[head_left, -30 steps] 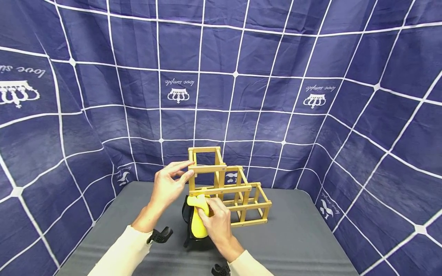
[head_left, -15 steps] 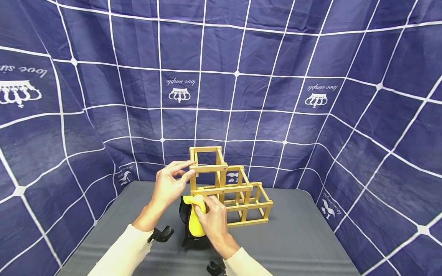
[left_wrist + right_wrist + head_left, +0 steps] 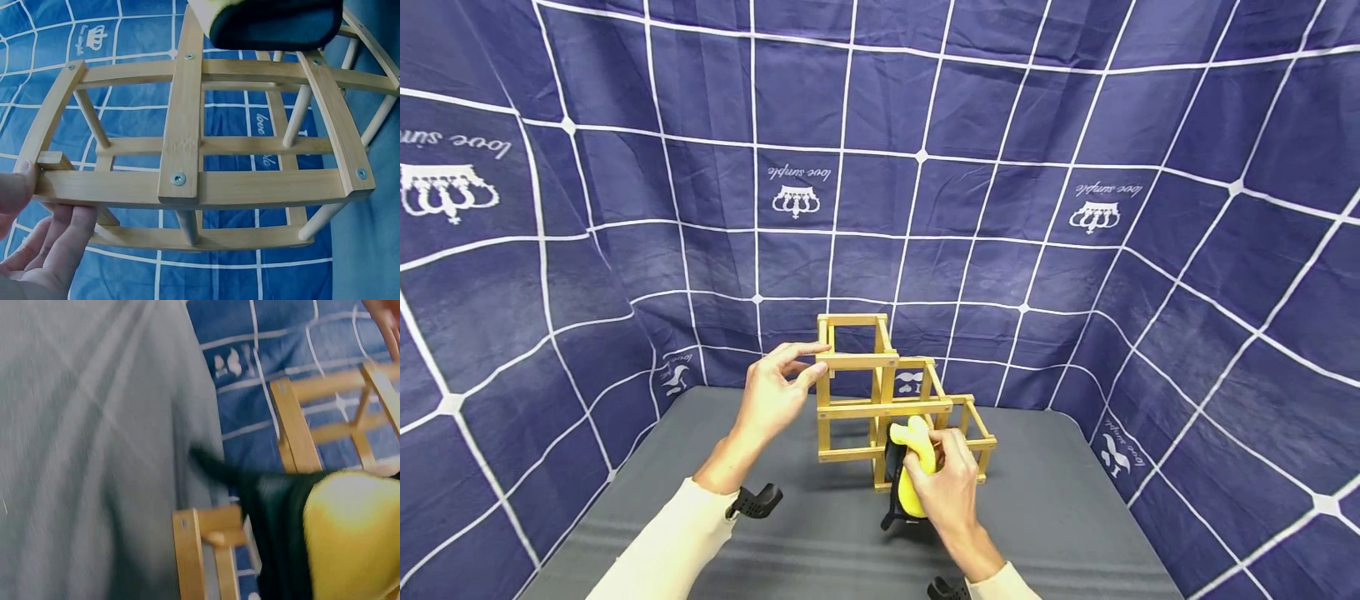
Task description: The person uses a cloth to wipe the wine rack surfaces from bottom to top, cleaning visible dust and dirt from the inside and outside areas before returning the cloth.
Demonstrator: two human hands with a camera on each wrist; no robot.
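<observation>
A stepped wooden rack (image 3: 883, 409) of pale bars stands on the grey surface. At its tall left end my left hand (image 3: 775, 390) pinches a bar; the left wrist view shows the thumb above and fingers (image 3: 70, 240) below it. In front of the rack's middle, my right hand (image 3: 949, 483) grips a soft yellow-and-black item (image 3: 913, 493), its kind unclear. Its yellow part bulges beside the thumb, and a black part with a strap-like end hangs behind. In the right wrist view the yellow face (image 3: 353, 537) fills the lower right corner, somewhat blurred.
A grey cloth-covered surface (image 3: 820, 546) lies under the rack. Dark blue curtains (image 3: 880, 200) with white grid lines rise at the back and both sides. Black wrist-camera mounts (image 3: 760, 502) sit below each hand.
My right hand has carried the yellow-and-black item rightward, from the rack's left section to in front of its middle. My left hand keeps its hold on the rack.
</observation>
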